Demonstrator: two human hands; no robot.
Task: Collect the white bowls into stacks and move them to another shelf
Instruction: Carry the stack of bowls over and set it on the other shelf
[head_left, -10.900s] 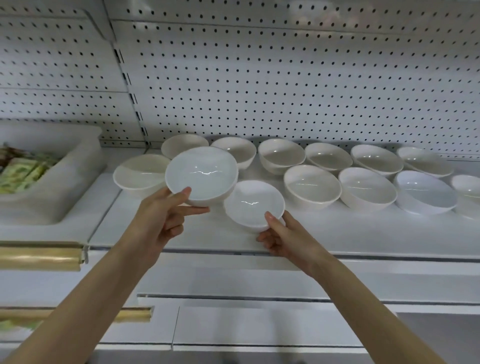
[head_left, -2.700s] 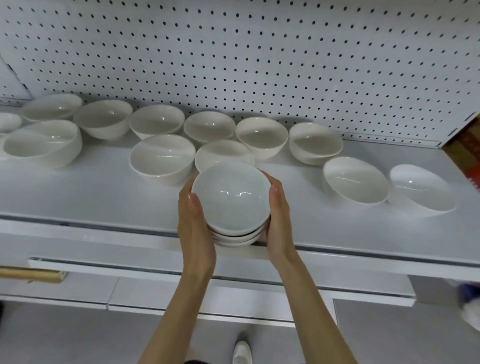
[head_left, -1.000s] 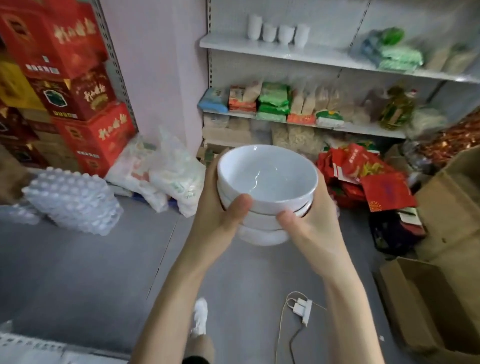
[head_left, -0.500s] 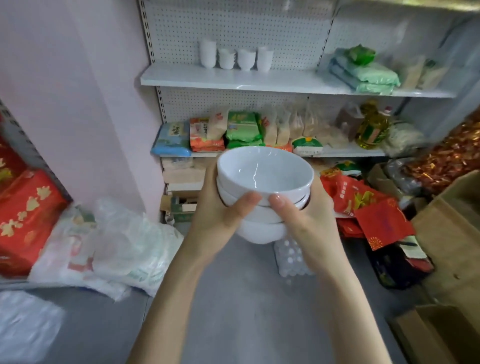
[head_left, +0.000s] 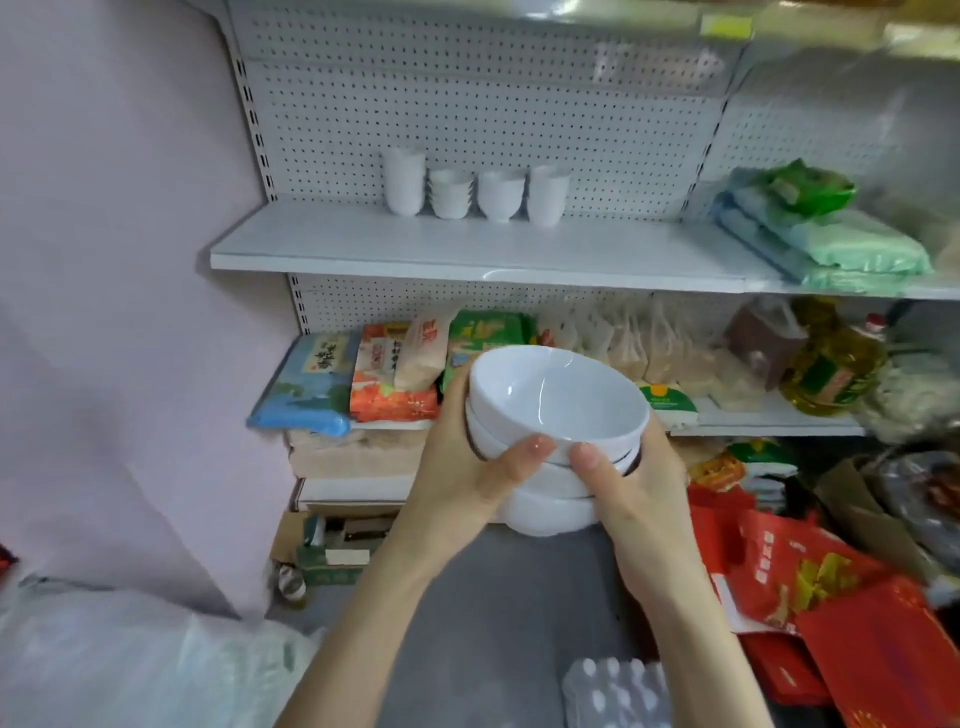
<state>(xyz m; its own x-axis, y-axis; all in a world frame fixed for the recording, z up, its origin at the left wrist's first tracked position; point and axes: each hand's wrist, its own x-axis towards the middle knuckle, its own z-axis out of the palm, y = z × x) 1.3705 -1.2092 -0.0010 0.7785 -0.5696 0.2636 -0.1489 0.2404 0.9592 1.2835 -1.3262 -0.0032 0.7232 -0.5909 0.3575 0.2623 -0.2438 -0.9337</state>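
- Left hand (head_left: 457, 470) and right hand (head_left: 636, 499), bare, are raised mid-frame. Both are curled round a stack of white bowls (head_left: 561, 400), with nothing else in either.
- Grip: left palm sits at 9 o'clock on the stack and right palm at 3 o'clock. The two thumbs press the near wall at 6 o'clock, almost touching. The fingers wrap the far side and are mostly hidden.
- The stack is nested and upright, tipped slightly toward the viewer. It looks like three or four bowls; an exact count is not possible. It is held in the air and rests on nothing.
- Floor (head_left: 498, 639) lies below the stack, with red bags (head_left: 810, 587) heaped at 4 o'clock.
- Lower shelf (head_left: 769, 427) sits directly behind the stack, packed with food packets (head_left: 395, 374). It does not look like the drop point.
- Upper shelf (head_left: 363, 244) is at 12 o'clock from the stack and well apart from it. Four white stacks (head_left: 498, 195) stand in a row at its back, with bare board in front and to the left of them.
- Progress, as judged: this batch is gathered and is being carried, and some stacks appear to be delivered. What is left is to lift this stack to 12 o'clock, set it beside the row and let go.
- Whether loose bowls remain elsewhere cannot be told from this view.
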